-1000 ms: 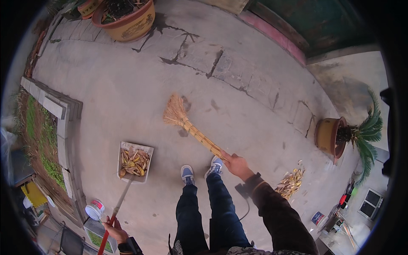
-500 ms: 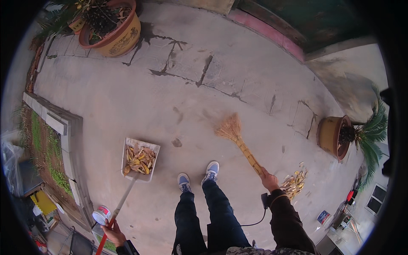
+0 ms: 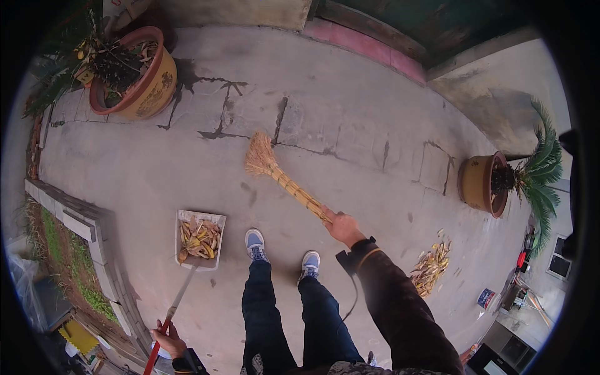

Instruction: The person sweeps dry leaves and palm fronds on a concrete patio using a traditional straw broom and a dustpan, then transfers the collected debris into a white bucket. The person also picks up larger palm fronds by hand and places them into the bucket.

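Observation:
My left hand [image 3: 169, 340] is closed around the red end of a long dustpan handle [image 3: 181, 295]. At its far end the white dustpan [image 3: 217, 240] holds a heap of dry yellow and brown leaves [image 3: 199, 237]. In my right hand [image 3: 344, 227] I grip a straw broom [image 3: 294, 189] by its bound handle. The broom's flared bristles point to the far left, ahead of my feet; whether they touch the ground I cannot tell. To the right of my right forearm lies a loose pile of yellow leaves [image 3: 431, 265] on the concrete.
A large potted plant [image 3: 150, 90] stands at the far left, and another potted palm [image 3: 480, 182] at the right. A low brick border [image 3: 103, 262] edges a planted bed on the left. A small bucket [image 3: 486, 298] sits at the lower right. Cracks run across the concrete.
The broom and my right hand have swung left and farther ahead. My left foot has stepped forward. The leaf-filled dustpan stays in my left hand.

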{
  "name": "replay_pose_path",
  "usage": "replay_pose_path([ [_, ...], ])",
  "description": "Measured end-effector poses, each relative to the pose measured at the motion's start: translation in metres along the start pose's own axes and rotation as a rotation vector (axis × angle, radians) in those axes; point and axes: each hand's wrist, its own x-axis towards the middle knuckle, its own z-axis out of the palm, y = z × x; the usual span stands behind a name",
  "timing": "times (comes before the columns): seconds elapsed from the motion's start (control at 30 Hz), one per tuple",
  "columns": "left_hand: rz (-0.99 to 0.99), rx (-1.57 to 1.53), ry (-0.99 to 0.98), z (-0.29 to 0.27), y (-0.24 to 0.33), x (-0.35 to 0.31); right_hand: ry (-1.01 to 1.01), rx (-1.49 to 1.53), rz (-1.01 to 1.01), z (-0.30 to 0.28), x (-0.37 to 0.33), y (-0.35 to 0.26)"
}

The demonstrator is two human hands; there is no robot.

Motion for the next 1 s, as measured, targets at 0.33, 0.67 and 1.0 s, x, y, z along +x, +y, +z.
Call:
replay_pose_path([
  [0.33, -0.019, 0.074, -0.081, 0.066, 0.046, 0.028, -0.168, 0.062, 0.663, 0.001, -0.174, 0.117],
  [0.67, -0.041, -0.021, -0.044, 0.073, 0.046, 0.026, 0.004, 0.149, 0.020, -0.021, -0.092, -0.001],
  [1.0, 0.014, 0.041, -0.075, 0.046, 0.047, 0.033, -0.047, 0.207, -0.218, 0.049, 0.215, -0.272],
])
